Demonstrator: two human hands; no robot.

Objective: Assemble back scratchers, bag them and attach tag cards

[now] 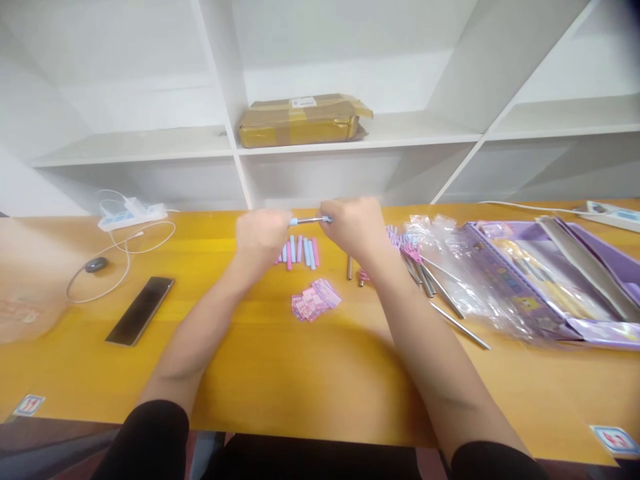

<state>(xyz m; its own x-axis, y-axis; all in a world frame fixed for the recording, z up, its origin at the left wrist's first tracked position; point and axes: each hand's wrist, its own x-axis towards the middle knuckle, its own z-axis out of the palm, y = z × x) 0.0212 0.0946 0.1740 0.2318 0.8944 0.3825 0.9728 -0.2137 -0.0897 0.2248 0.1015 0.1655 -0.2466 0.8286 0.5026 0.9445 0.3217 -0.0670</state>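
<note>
You held a slim metal rod (309, 221) above the bench (300, 380), your left hand (263, 237) and right hand (354, 223) each curled around a pale-blue end. It looked light and stiff, perhaps slippery along the bare shaft, so the blue ends seemed the surer hold. Coloured tubes (307, 255) lay near your left hand; beyond stood white shelving (420, 127) with a taped cardboard box (295, 127).

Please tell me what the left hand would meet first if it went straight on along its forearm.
The left hand would probably meet the white shelf, below the taped cardboard box, though depth is unclear.
</note>
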